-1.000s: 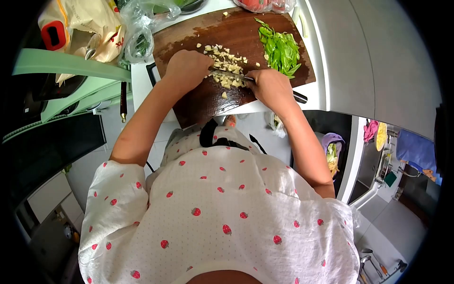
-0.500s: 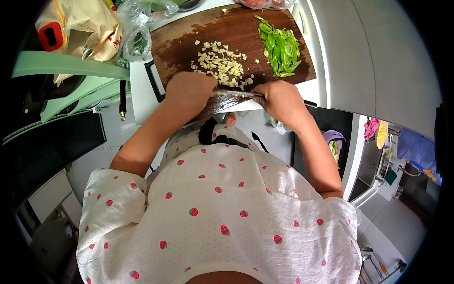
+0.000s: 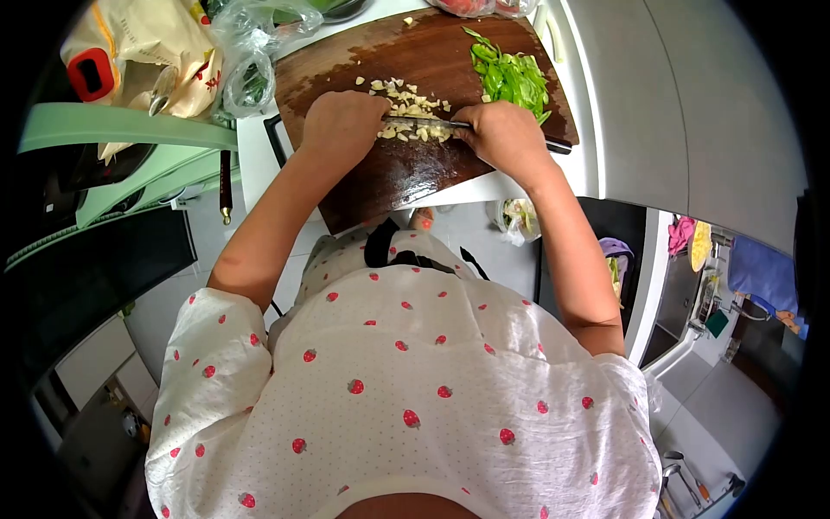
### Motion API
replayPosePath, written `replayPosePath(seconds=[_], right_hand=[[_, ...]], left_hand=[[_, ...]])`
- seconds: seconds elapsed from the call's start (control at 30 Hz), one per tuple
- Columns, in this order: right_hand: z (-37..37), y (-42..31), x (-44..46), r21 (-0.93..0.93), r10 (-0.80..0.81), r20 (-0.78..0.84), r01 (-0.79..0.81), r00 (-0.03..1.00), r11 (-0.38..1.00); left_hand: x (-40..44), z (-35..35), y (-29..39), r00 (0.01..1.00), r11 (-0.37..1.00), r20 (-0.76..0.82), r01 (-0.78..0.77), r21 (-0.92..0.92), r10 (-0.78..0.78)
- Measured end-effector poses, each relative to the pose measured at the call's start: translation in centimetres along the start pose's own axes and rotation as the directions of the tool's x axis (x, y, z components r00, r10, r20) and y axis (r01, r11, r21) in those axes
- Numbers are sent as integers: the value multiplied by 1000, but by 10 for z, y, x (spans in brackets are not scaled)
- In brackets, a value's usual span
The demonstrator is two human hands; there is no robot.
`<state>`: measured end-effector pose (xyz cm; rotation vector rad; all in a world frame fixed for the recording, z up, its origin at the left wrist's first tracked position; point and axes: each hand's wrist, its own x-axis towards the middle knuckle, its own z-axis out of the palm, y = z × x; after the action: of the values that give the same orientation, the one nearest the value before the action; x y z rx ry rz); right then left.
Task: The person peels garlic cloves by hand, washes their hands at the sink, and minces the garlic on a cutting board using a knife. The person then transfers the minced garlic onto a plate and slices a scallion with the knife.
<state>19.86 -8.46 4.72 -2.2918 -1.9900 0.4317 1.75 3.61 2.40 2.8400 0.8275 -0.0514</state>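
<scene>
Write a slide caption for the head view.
Right hand gripping a knife, left hand at its far end, over pale chopped pieces beside green slices on a cutting board.

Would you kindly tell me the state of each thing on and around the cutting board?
Black-handled metal knife: gripped by the right hand; left hand at the blade's other end
Pale chopped pieces: loose, scattered around the blade
Glossy green vegetable slices: cut, heaped
Dark brown wooden board: wet-looking, shiny in patches
Cream printed bag: crumpled
Clear plastic bag: crumpled

board [image 3: 380,177]: wood, glossy patch; knife [image 3: 428,123]: metal blade; clear bag [image 3: 251,73]: crinkled plastic
</scene>
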Motion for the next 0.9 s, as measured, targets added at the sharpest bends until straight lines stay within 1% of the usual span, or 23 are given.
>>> replayPosePath(seconds=[0.07,0.17,0.27,0.37,0.47,0.5,0.53,0.57,0.6,0.67,0.7,0.8,0.9], right_hand=[[17,5,4,-24,13,0,-13,1000,1000],[10,4,3,9,2,18,-2,1000,1000],[-6,2,9,13,11,-14,-11,1000,1000],[8,2,8,17,37,-6,-37,999,999],[10,3,8,26,65,29,-65,997,998],[4,3,10,20,68,27,-69,997,997],[-3,3,13,15,70,27,-70,997,997],[-7,1,11,37,79,-27,-78,997,996],[-4,1,12,27,84,-16,-84,996,996],[5,5,18,0,93,2,-93,996,996],[10,7,21,-10,85,-18,-85,996,996],[7,9,23,49,83,20,-84,996,995],[-12,3,20,24,134,1,-134,991,991]], left_hand=[[5,12,-2,1000,999,12,1,37,-2],[9,3,-3,999,1000,44,4,-7,-4],[12,-2,-9,998,1000,-50,-23,7,23],[20,14,-14,1000,1000,17,-12,12,12],[23,10,-19,995,995,-37,-94,-33,93],[24,8,-20,992,993,-45,-115,27,116],[28,5,-21,990,994,-87,-108,6,108],[28,2,-20,988,995,-116,-102,-21,99],[27,1,-19,986,994,-143,-99,-47,91],[30,12,-21,992,995,-96,-90,-42,85],[36,12,-23,993,996,-81,-88,-34,85],[39,9,-27,983,986,-113,-150,-67,142],[44,-5,-24,984,989,-108,-145,-40,140]])
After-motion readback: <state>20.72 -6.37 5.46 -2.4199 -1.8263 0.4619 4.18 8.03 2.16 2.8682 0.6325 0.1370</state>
